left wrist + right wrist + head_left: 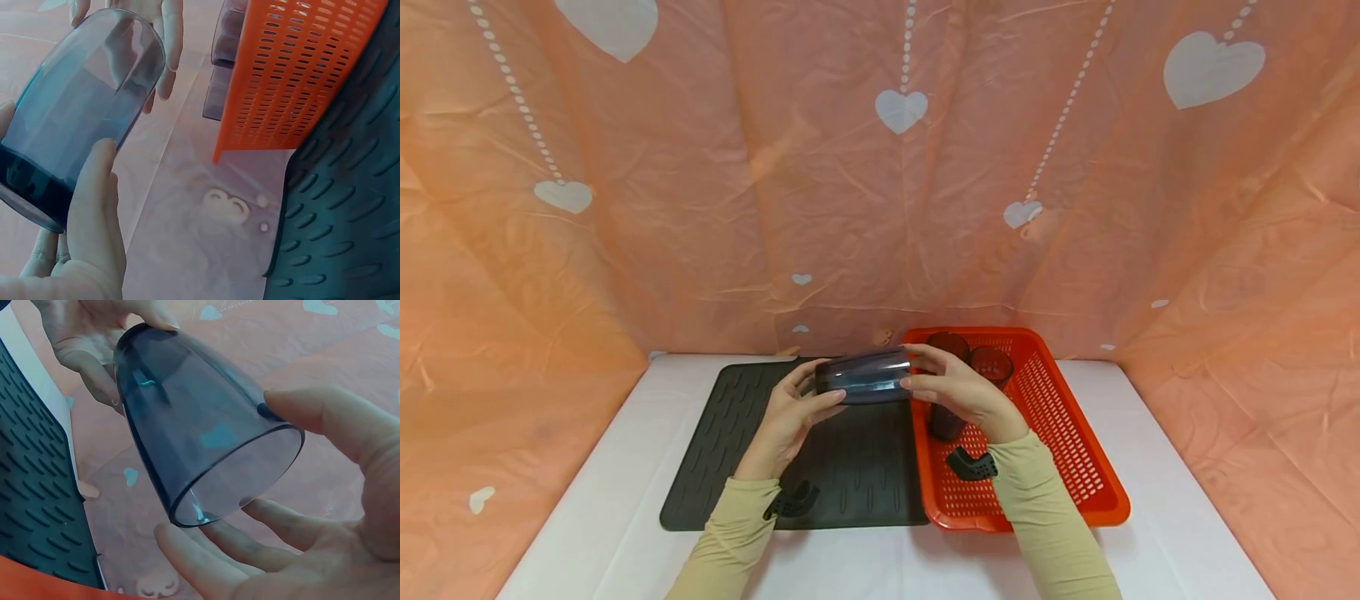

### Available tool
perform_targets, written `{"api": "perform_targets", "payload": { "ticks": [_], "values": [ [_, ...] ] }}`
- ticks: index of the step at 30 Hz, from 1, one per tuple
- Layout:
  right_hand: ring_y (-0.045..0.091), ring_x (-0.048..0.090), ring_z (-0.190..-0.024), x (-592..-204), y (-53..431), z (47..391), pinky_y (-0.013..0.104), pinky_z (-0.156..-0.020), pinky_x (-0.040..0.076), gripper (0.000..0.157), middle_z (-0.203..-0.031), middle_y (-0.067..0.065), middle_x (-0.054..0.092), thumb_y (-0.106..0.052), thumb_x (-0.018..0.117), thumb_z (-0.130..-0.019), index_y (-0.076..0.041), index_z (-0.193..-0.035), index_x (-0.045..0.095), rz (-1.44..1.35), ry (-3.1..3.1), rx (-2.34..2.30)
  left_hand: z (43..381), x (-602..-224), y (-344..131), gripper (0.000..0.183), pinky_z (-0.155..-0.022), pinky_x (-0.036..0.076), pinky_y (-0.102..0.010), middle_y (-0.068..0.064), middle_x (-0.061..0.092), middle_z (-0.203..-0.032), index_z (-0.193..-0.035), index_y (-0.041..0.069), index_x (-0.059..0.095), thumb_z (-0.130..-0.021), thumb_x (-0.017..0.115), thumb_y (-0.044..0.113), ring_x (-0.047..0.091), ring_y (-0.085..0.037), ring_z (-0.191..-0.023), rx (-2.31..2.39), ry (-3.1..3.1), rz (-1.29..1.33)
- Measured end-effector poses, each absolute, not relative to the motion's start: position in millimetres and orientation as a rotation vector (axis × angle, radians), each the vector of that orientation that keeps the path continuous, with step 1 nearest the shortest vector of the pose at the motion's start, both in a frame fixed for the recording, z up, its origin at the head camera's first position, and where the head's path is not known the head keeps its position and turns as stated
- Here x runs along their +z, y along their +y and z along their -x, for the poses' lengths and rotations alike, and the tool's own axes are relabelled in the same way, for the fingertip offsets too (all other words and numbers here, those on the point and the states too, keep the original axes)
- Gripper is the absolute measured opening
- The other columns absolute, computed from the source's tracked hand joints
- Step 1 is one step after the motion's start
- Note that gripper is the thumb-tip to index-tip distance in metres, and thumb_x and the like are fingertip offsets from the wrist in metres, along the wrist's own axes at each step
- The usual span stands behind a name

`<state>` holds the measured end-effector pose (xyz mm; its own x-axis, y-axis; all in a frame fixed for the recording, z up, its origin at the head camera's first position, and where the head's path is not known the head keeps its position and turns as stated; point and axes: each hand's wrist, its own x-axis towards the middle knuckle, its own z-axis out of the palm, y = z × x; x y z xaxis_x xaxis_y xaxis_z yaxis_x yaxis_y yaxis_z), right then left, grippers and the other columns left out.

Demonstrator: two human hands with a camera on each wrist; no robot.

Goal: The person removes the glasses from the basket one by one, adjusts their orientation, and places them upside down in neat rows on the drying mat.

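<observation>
A dark, see-through drinking glass [867, 377] is held sideways in the air between both hands, above the inner edges of the mat and basket. My left hand [788, 417] grips its thick base end, thumb along the near side. At the open rim, my right hand [958, 387] holds the glass with thumb and fingers on opposite sides, as the right wrist view shows around the glass [209, 425]. In the left wrist view the glass [94, 100] looks bluish and has nothing inside.
An orange-red perforated basket [1078, 417] stands at the right with several dark glasses in it, including one glass [992, 364] at the back. Left of it lies a black ridged drying mat [857, 475]. White cloth [842, 567] covers the table; a peach heart-print curtain [835, 208] hangs behind.
</observation>
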<state>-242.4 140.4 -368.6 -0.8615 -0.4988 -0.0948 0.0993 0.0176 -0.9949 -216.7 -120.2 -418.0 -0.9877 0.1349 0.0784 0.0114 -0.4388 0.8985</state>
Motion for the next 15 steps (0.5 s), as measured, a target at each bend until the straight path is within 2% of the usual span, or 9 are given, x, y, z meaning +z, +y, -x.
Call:
{"api": "perform_targets", "payload": {
  "ticks": [5, 10, 15],
  "values": [
    [0.035, 0.043, -0.126, -366.5, 138.3, 240.3, 0.046, -0.102, 0.04, 0.068, -0.151, 0.018, 0.023, -0.004, 0.062, -0.092, -0.006, -0.149, 0.027, 0.421, 1.838, -1.905, 215.9, -417.4, -121.4, 0.063, -0.082, 0.054, -0.045, -0.016, 0.048, -0.123, -0.137, -0.002, 0.042, -0.08, 0.067, -0.014, 0.057, -0.025, -0.102, 2.633, 1.567, -0.177],
    [0.036, 0.043, -0.127, -366.7, 136.0, 240.2, 0.047, -0.103, 0.039, 0.068, -0.154, 0.016, 0.02, -0.005, 0.061, -0.092, -0.005, -0.15, 0.025, 0.436, 1.835, -1.904, 215.9, -417.9, -122.9, 0.064, -0.083, 0.054, -0.045, -0.015, 0.048, -0.124, -0.138, -0.001, 0.041, -0.081, 0.067, -0.014, 0.057, -0.025, -0.105, 2.644, 1.546, -0.196],
    [0.034, 0.046, -0.123, -368.5, 135.0, 241.7, 0.048, -0.102, 0.04, 0.066, -0.15, 0.017, 0.026, -0.004, 0.06, -0.092, -0.005, -0.149, 0.027, 0.443, 1.839, -1.902, 215.4, -420.1, -123.7, 0.063, -0.083, 0.054, -0.045, -0.013, 0.052, -0.123, -0.139, 0.0, 0.041, -0.082, 0.067, -0.012, 0.059, -0.024, -0.105, 2.648, 1.545, -0.229]
  ]
}}
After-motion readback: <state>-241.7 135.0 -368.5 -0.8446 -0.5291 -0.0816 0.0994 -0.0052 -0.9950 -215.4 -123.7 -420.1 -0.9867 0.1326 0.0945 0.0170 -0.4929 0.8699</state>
